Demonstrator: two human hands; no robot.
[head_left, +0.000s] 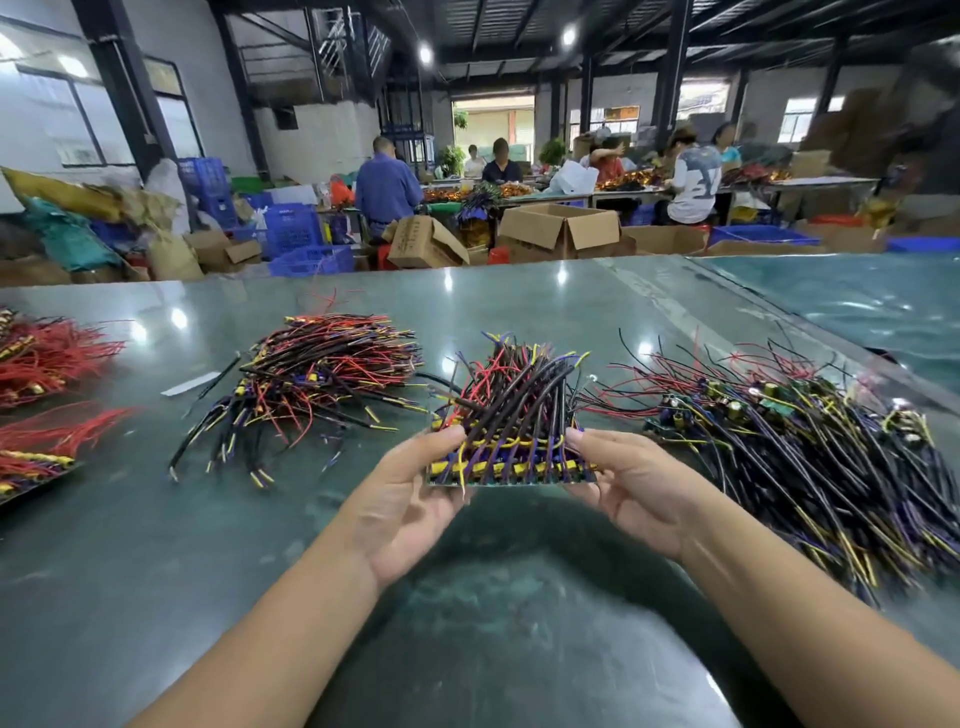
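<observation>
A green circuit-board panel (511, 467) bristling with black, red, yellow and purple wires is held just above the green table (519, 597). My left hand (410, 499) grips its left edge, thumb on top and fingers underneath. My right hand (631, 491) grips the right edge the same way. The wires rise from the board and lean to the right.
A loose wire heap (317, 379) lies to the left, and a bigger heap with small boards and capacitors (789, 447) to the right. Red-wired panels (41, 358) sit at the far left edge. A white strip (189, 383) lies near the left heap. Cardboard boxes, blue crates and seated workers are beyond the table.
</observation>
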